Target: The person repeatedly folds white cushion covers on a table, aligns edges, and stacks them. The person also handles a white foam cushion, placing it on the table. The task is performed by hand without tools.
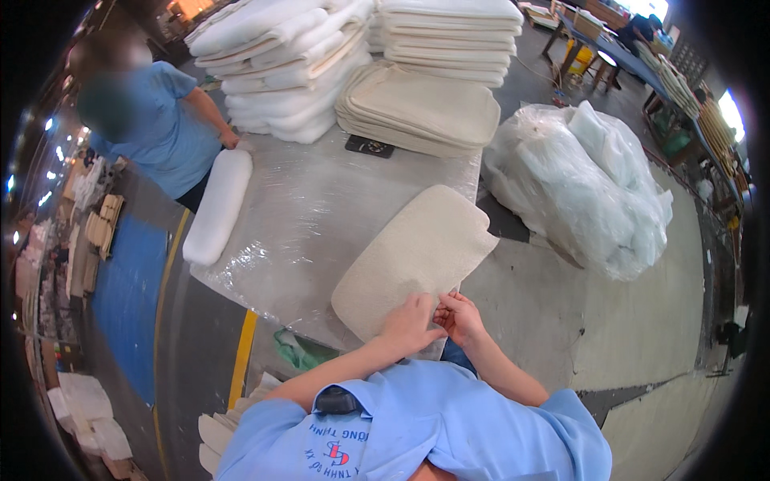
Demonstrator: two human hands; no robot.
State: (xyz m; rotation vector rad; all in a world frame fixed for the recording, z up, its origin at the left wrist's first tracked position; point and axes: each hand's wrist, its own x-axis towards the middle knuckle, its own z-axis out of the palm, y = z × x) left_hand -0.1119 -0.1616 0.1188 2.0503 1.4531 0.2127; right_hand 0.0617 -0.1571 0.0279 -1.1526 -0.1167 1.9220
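Note:
A beige cushion cover point(413, 248) with rounded corners lies slantwise on the plastic-wrapped table point(281, 192), its right edge reaching the table's side. Over its near right edge, my left hand point(411, 322) rests with fingers on the fabric and thumb toward the other hand. My right hand point(459, 318) is closed at that same edge, fingertips pinched together; the fabric between them is mostly hidden. Farther back sits a stack of similar beige covers point(425, 108). At the table's left edge lies a long white padded piece point(218, 207).
Tall piles of folded white padding point(277, 68) and more white padding point(453, 40) stand at the back. A small black flat object point(370, 147) lies before them. Right of the table is a large plastic-wrapped bundle point(581, 188). A co-worker in blue point(164, 128) stands at the left.

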